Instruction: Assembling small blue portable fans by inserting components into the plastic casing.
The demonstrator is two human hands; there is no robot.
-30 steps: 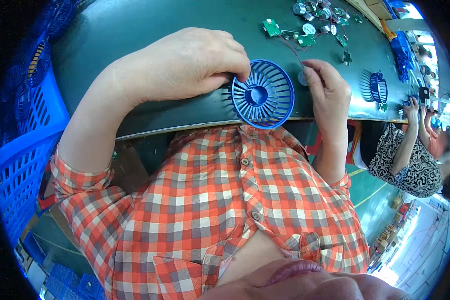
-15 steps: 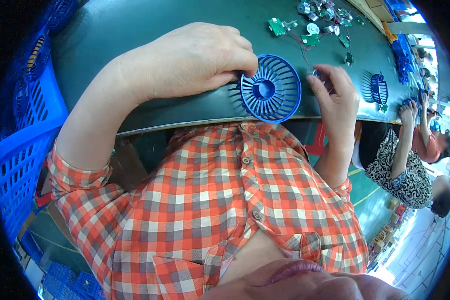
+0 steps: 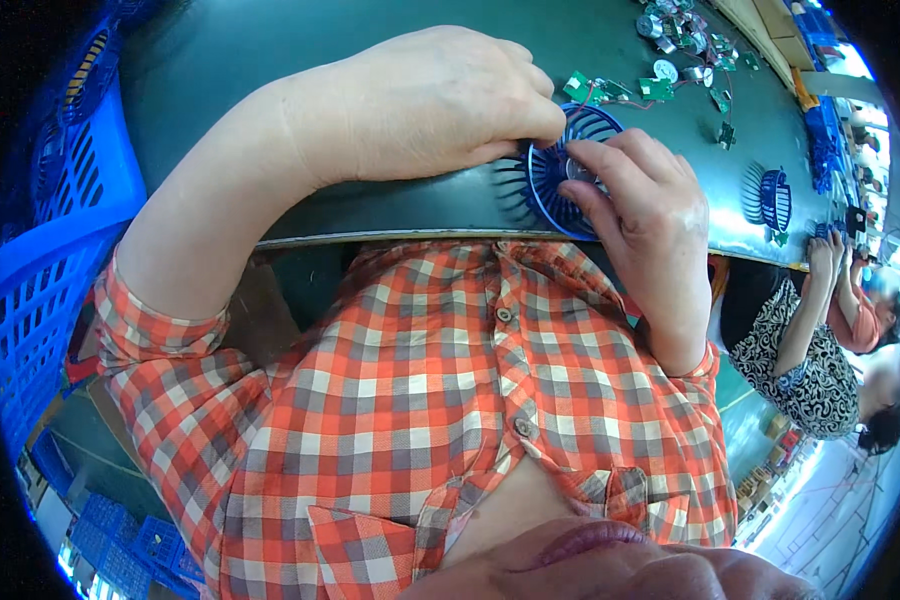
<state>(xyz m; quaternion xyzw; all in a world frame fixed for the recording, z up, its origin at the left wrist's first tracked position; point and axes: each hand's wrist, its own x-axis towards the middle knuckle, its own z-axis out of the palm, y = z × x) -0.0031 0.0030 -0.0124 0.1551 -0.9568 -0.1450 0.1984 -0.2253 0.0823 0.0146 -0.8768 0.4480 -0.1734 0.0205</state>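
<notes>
1. Head view: a worker's left hand [image 3: 460, 105] pinches a blue slatted cage [image 3: 548, 179] by its rim, thumb and fingers closed on the side nearest that hand.
2. From the opposite side, the right hand [image 3: 652, 205] reaches over the cage, thumb and forefinger spread across its inside; whether they clamp a part cannot be told, since the fingers cover most of the space between them.
3. The cage sits between the two hands, at the near edge of a green tabletop [image 3: 250, 55].
4. Just beyond the grip lies a green circuit board [image 3: 578, 87]; farther off and to the right, metal motors [image 3: 651, 26] crowd among more boards.
5. Right of the right hand stands a second blue cage [image 3: 774, 200]; well left of the left hand is a blue basket [image 3: 60, 300].
</notes>
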